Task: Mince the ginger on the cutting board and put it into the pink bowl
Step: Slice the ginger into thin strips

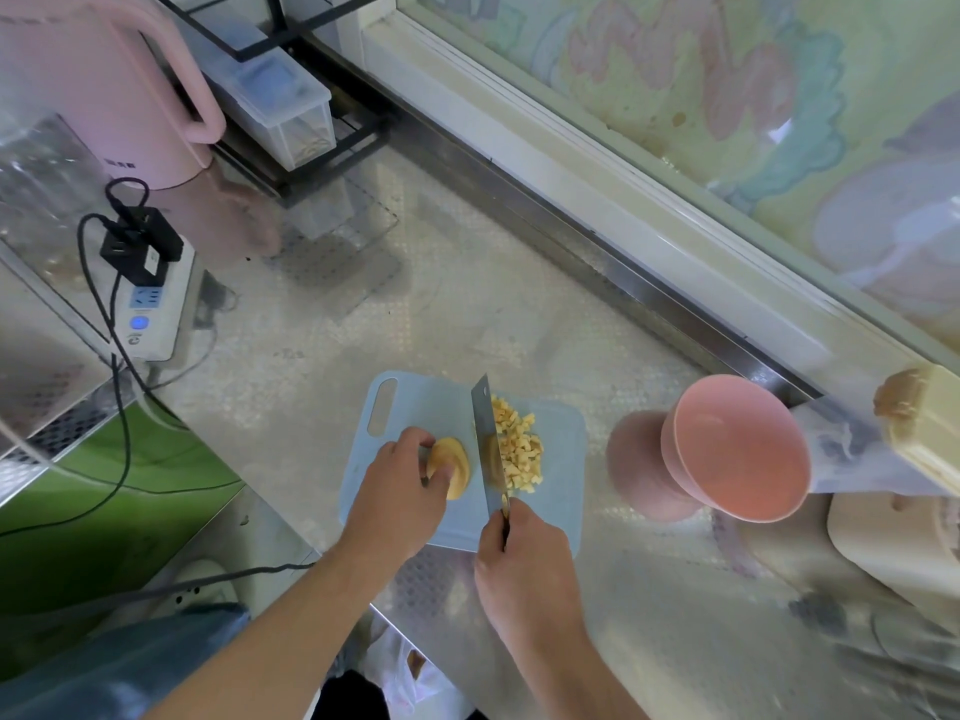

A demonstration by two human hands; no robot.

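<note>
Your left hand [402, 488] pins the ginger piece [453, 467] on the cutting board [563, 459]. Just right of it, your right hand [522, 556] grips the knife [487, 441]; diced ginger [517, 449] lies beyond the blade, the pink bowl [740, 449] farther right.

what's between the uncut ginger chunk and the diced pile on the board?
The knife blade, edge down on the cutting board, separates the ginger chunk under the left hand from the diced pile. Head view.
</note>
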